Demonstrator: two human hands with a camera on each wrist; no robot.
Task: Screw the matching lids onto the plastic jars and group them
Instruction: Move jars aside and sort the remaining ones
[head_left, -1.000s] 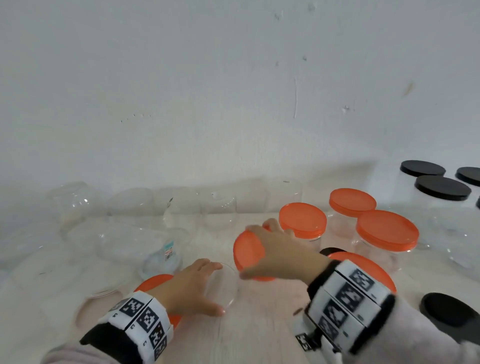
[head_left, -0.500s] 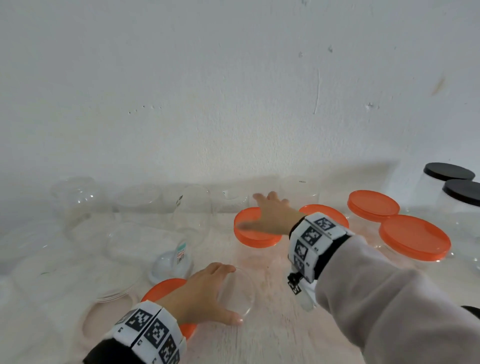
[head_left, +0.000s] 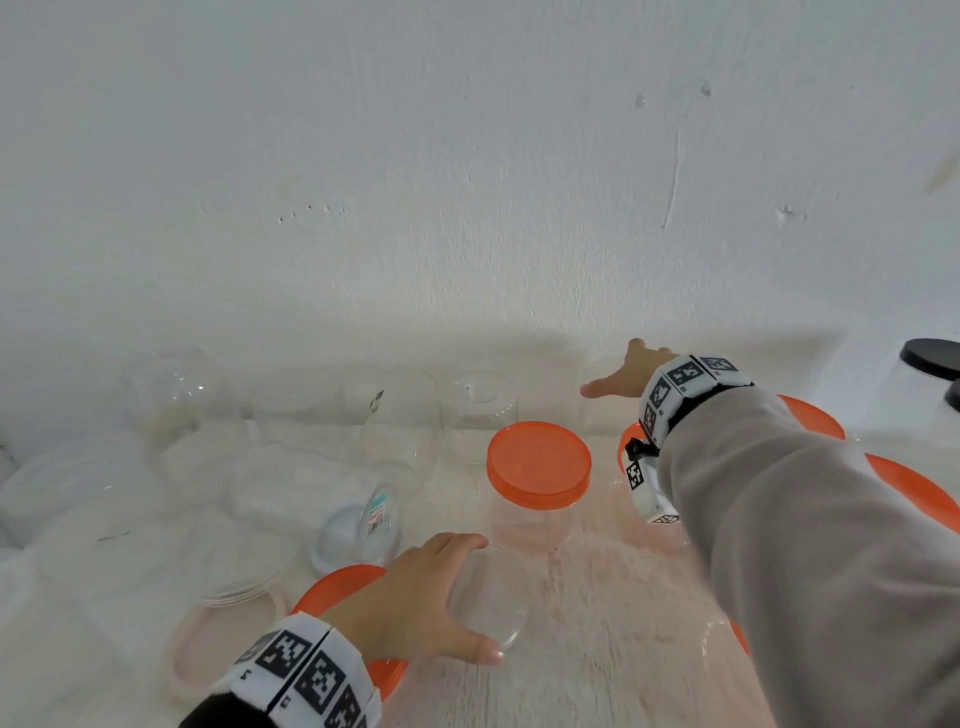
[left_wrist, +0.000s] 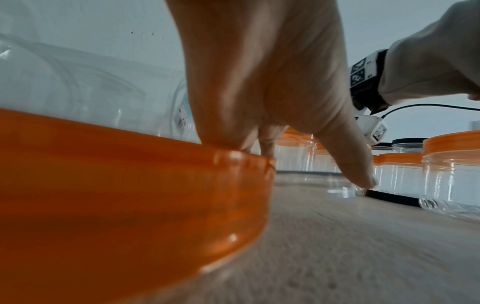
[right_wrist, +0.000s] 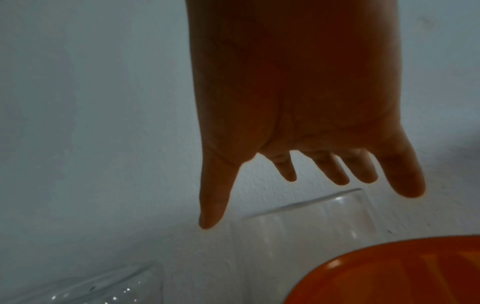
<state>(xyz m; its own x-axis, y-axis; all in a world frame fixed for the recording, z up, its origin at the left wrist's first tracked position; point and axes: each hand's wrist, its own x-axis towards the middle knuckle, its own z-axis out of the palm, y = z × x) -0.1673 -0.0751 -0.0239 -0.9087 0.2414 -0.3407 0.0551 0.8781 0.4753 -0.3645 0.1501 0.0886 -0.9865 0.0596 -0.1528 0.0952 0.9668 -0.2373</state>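
The right hand's (head_left: 631, 375) fingers (right_wrist: 337, 174) were spread straight and held nothing, reaching over an open clear jar (right_wrist: 306, 222) that stood against the white wall (head_left: 467, 182). The left hand's (head_left: 415, 603) fingers (head_left: 452, 543) and thumb curved loosely around a small clear jar (head_left: 493, 603) on the tabletop (head_left: 597, 649), the thumb tip down by its near side; whether they actually gripped it I could not tell. Under that wrist lay an orange lid (left_wrist: 130, 185). Just beyond the small jar stood a capped jar with an orange lid (head_left: 538, 462), upright. More orange-lidded jars (head_left: 914, 493) sat to the right, partly hidden by the grey sleeve (head_left: 805, 545), and black-lidded jars (head_left: 932, 358) stood at the far right edge. Open clear jars (head_left: 478, 405) lined the wall to the left.
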